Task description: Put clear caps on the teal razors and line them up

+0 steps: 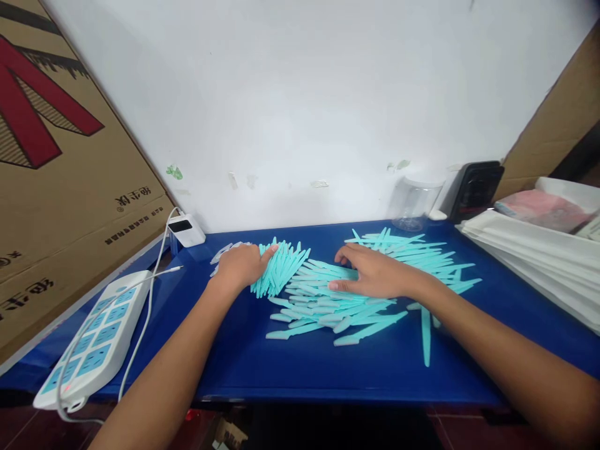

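Observation:
My left hand [240, 267] is closed round a thick bundle of turquoise eyebrow razors [281, 269]. The thumb lies over the bundle; handles fan out to the right and pale blade ends show on the left. My right hand [377, 270] is over a loose pile of the same razors [323, 303], thumb and fingers apart, with handles lying between and beneath them. Most of these razors point their pale ends left. More razors [422, 253] spread behind and right of that hand, partly hidden by it and the forearm.
A blue table [290, 369] meets a white wall. At left are a power strip [98, 337], a white cable, a small white device [186, 230] and a big carton [70, 156]. A clear jar [417, 203], a black object [475, 187] and stacked white trays [529, 250] stand right.

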`<state>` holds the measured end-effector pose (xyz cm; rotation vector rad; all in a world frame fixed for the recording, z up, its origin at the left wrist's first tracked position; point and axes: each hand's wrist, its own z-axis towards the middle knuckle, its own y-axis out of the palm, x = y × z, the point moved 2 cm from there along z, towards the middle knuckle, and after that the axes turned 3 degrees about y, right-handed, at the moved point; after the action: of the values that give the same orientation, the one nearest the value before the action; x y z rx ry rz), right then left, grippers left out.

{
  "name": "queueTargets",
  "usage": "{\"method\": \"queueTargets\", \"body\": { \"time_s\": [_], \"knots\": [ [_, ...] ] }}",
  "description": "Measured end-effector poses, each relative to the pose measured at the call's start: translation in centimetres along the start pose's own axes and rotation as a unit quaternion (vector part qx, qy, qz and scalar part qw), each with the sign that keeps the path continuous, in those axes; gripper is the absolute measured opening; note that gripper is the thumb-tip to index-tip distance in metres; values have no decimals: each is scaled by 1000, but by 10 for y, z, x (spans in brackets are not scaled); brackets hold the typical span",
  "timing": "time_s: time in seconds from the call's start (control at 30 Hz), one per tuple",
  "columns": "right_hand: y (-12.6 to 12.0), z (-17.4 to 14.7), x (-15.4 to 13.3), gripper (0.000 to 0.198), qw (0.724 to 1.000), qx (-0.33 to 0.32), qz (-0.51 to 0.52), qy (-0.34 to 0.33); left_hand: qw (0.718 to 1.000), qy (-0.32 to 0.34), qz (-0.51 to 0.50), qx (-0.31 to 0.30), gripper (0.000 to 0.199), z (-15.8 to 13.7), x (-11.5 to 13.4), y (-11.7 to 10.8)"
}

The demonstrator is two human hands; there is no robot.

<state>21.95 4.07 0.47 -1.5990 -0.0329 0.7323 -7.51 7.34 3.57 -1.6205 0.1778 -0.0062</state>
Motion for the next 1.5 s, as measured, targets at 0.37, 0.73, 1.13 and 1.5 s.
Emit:
{"method": "queueTargets", "body": {
  "time_s": [0.37, 0.73, 1.13, 1.5],
  "knots": [
    [7, 3, 6, 48, 999, -28, 43, 17, 994, -37, 0, 105, 82, 1, 0, -6],
    [1, -2, 9, 53, 998, -36, 42, 19, 971, 8, -67, 230, 69, -1, 14, -4],
    [0, 7, 3, 37, 994, 93, 59, -18, 906, 221, -277, 230, 49, -11, 44, 10],
    [2, 1, -29, 47, 982, 105, 149, -59, 817, 297, -454, 194, 54, -16, 63, 30]
  ]
}}
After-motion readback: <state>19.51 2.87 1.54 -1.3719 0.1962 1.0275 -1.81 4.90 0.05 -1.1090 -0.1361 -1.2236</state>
